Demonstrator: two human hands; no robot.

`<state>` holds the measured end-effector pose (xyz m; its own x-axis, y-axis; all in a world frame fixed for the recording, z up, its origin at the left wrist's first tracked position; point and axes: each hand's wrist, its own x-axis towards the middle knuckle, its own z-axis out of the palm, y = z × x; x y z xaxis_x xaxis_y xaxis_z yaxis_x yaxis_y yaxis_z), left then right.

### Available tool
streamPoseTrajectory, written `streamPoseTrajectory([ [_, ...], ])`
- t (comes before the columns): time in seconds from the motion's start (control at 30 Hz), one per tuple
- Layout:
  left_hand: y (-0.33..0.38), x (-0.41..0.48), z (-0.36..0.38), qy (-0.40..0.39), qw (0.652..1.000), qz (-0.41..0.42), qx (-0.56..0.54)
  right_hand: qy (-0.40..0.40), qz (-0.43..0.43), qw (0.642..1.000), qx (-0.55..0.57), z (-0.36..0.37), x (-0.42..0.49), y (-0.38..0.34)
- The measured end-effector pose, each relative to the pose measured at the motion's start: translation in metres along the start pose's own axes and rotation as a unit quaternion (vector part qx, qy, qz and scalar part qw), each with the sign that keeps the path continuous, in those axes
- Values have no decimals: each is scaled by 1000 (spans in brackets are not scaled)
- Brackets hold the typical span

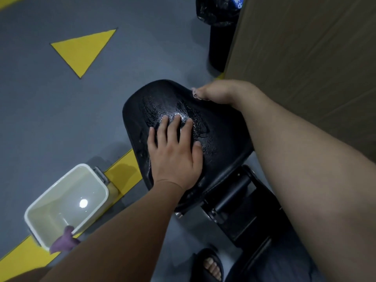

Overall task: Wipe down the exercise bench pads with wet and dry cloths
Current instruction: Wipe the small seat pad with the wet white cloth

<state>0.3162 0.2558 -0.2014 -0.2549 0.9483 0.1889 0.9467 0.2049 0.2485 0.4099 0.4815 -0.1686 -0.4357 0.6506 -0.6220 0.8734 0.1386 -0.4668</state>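
The black bench pad (219, 127) fills the middle of the view, its surface shiny with wet streaks. My left hand (175, 151) lies flat on the pad with fingers spread and holds nothing. My right hand (217, 92) is at the pad's far right edge, fingers curled under the rim, and grips a small bit of pale cloth (195, 93) that peeks out at its fingertips. A purple cloth (64, 241) hangs over the near rim of a white basin (95, 176) on the floor at the lower left.
The basin holds water. A tall brown cardboard panel (305, 47) stands close on the right. A black bag and post (219, 27) are behind the pad. Black bench frame and roller (234, 194) sit below the pad. My sandalled foot (211, 265) is at the bottom.
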Motion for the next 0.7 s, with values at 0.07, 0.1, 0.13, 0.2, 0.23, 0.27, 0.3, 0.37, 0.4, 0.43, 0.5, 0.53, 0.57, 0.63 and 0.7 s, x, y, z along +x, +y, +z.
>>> streamPoseTrajectory([
  [0.07,0,0,-1,-3,1000,-2,-1,7,-2,1000,23,1,-9,21],
  [0.1,0,0,-1,-4,1000,-3,-3,6,3,999,39,1,-15,27],
  [0.13,-1,0,-1,-5,1000,-4,-4,-1,10,999,52,-2,-21,30],
  [0.2,-1,0,-2,-7,1000,-4,-7,-2,14,1000,12,-9,-24,34],
  [0.23,-1,0,-2,-7,1000,-4,-7,-1,9,999,-31,-14,-21,33],
  [0.27,-1,0,-2,-6,1000,-4,-6,4,1,998,-65,-16,-17,27],
  [0.3,-1,0,-2,-7,1000,-3,-5,4,-13,996,-85,-16,-13,20],
  [0.37,-1,1,-1,-9,1000,-3,-3,8,-30,997,-73,-11,3,3],
  [0.4,-2,1,-1,-10,1000,-3,-3,14,-44,997,-60,-8,10,-7],
  [0.43,-2,1,-1,-9,1000,-2,-3,15,-58,996,-59,-6,15,-19],
  [0.5,-2,1,-1,-7,1000,0,-4,16,-92,993,-77,-4,26,-45],
  [0.53,-2,1,-1,-6,1000,1,-7,16,-107,991,-81,-3,32,-56],
  [0.57,-2,1,-1,-7,1000,1,-11,14,-122,989,-77,-2,37,-66],
  [0.63,-3,1,-2,-9,1000,1,-14,16,-157,984,-86,4,43,-80],
  [0.7,-3,1,-3,-13,1000,1,-11,28,-179,979,-99,14,39,-84],
])
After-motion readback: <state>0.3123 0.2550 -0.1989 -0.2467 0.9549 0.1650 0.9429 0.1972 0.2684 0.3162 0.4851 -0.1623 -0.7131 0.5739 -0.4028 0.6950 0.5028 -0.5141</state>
